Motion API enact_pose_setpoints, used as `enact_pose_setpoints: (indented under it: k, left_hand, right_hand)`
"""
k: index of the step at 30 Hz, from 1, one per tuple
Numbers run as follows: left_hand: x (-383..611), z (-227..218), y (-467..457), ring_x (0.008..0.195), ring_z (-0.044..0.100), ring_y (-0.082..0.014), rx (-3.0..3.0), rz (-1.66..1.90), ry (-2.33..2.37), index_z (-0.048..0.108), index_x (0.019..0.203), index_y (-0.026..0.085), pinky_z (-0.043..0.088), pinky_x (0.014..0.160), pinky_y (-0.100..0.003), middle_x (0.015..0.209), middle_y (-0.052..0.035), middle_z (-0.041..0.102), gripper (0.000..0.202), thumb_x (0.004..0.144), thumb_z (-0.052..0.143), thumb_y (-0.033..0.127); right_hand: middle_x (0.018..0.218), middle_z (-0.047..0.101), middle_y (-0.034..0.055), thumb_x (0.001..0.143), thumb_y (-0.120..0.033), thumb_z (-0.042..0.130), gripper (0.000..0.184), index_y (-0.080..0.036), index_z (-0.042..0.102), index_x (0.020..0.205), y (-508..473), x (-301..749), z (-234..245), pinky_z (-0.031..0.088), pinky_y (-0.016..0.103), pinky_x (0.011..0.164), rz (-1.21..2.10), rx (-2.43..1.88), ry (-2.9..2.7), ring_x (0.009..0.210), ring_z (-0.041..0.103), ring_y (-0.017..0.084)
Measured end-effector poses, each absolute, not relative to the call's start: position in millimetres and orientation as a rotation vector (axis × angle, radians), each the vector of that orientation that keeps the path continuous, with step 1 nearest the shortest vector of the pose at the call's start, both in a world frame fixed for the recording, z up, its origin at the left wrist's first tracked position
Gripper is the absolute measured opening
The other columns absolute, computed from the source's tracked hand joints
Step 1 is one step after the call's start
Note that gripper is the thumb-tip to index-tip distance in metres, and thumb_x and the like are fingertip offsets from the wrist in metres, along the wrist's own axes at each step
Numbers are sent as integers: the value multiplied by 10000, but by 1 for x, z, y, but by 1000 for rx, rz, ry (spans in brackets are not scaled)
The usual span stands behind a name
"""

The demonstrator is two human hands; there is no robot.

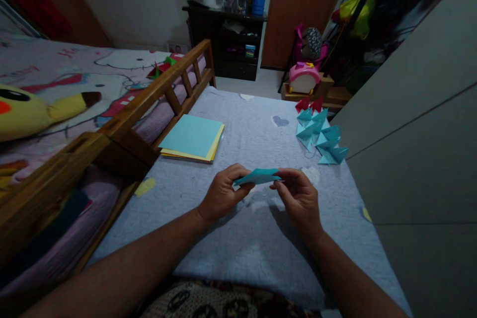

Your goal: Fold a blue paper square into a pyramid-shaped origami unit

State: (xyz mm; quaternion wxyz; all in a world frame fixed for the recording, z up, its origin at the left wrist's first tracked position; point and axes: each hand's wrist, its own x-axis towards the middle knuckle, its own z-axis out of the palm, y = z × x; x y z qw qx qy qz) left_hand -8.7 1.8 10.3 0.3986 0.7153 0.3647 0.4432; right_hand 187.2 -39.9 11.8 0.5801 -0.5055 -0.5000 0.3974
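Observation:
Between my two hands is a folded piece of light-blue origami paper [260,176], held above the bed cover. My left hand [228,190] pinches its left end between thumb and fingers. At the right end, the thumb and fingers of my right hand [298,196] close on its edge. A stack of coloured paper sheets [194,135], light blue on top with yellow beneath, lies beyond my left hand. Several folded light-blue paper pieces [316,131] stand in a group at the far right, with red folded pieces [309,104] behind them.
A wooden bed rail [175,99] runs along the left, with a yellow plush toy [26,114] past it. A pale cabinet [421,149] rises on the right. Beyond the bed are a dark shelf [227,44] and a pink-and-white toy case [304,78].

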Motion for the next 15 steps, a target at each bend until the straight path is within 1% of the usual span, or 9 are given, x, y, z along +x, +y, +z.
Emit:
enact_pose_setpoints:
  k: [9,15]
  left_hand:
    - [-9,9,3,751,563,-141,1877,1117,915,691,876,216,454,713,-273,811,7,594,50,896,658,185]
    - [-8,4,7,770,574,-146,1920,1085,941,675,881,206,443,718,-271,822,10,586,51,903,642,174]
  right_hand:
    - [1037,714,31,853,-277,729,204,-273,685,1053,-41,188,8,592,355,801,887,-1179,-1212,838,696,179]
    - [1090,690,38,890,-285,691,219,-287,678,1109,-42,191,5,587,355,786,869,-1195,-1279,871,680,184]
